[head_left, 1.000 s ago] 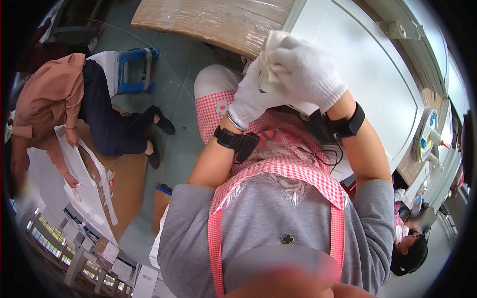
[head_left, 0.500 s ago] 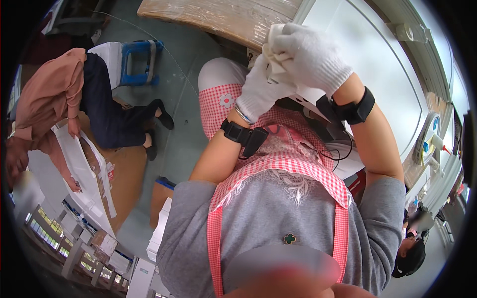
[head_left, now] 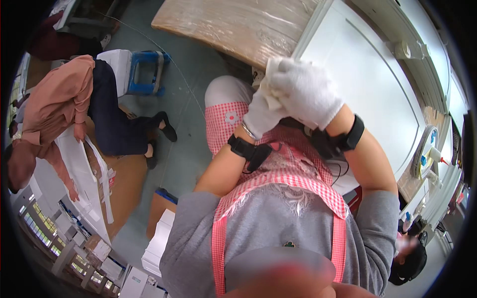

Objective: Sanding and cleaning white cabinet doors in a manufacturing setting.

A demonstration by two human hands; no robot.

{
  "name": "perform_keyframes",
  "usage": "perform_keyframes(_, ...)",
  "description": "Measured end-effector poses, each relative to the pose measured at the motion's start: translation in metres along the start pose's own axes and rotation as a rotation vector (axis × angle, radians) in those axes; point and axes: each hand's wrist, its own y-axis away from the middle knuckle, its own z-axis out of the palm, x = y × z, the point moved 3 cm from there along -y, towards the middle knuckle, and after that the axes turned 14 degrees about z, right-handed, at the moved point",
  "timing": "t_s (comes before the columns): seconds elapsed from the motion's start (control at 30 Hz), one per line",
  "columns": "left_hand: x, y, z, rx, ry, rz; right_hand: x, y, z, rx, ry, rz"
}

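Head camera looked down on my two gloved hands, raised together over my lap. My right hand (head_left: 307,93) was curled over the top of a small white cloth (head_left: 271,87), and my left hand (head_left: 261,115) was closed on the same cloth from below, so both were grasping it between them, close to the near edge of the white tabletop (head_left: 367,84). How tightly the fingers were clamped I could not tell under the gloves.

Black straps (head_left: 248,149) sat on both wrists, with thin cables hanging over my pink checked apron (head_left: 278,174). I judged that those loose cables could catch on the tabletop edge or in the cloth if I swung my arms, and that the bunched cloth, held above the floor rather than over the tabletop, could slip out and drop onto the grey floor (head_left: 186,149).

A board wrapped in clear film (head_left: 233,25) lay beyond my knees. Further left a blue stool (head_left: 149,72) stood beside a seated person in a brown top (head_left: 59,104) handling long white strips (head_left: 89,184) over flat brown cardboard (head_left: 126,184). White boxes (head_left: 159,243) were stacked low by my left side. A roll of tape (head_left: 405,48) sat at the far tabletop edge, and small bottles with blue caps (head_left: 430,156) stood at the right.
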Motion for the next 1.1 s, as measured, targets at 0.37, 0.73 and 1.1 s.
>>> perform_keyframes(0.37,0.001,-0.005,0.007,0.019,0.217,-0.124,-0.01,0.0,-0.011,-0.045,0.061,0.009)
perform_keyframes(0.73,0.013,-0.01,0.001,-0.012,-0.072,0.17,0.002,0.001,0.023,-0.007,0.009,0.033)
perform_keyframes(1.1,0.035,-0.016,-0.015,-0.273,0.63,-0.005,0.016,0.123,0.028,0.093,-0.069,0.284)
